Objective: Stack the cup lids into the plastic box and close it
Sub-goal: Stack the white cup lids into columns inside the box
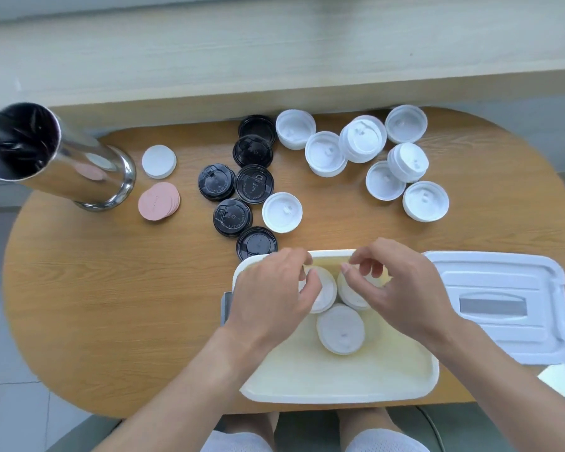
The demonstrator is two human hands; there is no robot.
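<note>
the person is in the loading step. the left hand (274, 288) and right hand (402, 288) are over the far end of the plastic box (340, 389), fingers curled loosely on two white lid stacks (323, 293); a firm grip i cannot tell. a third stack (341, 329) sits inside. next, i think, come the loose white lids (361, 143) and black lids (253, 184) on the table (111, 305); the box cover (499, 305) waits beside.
</note>
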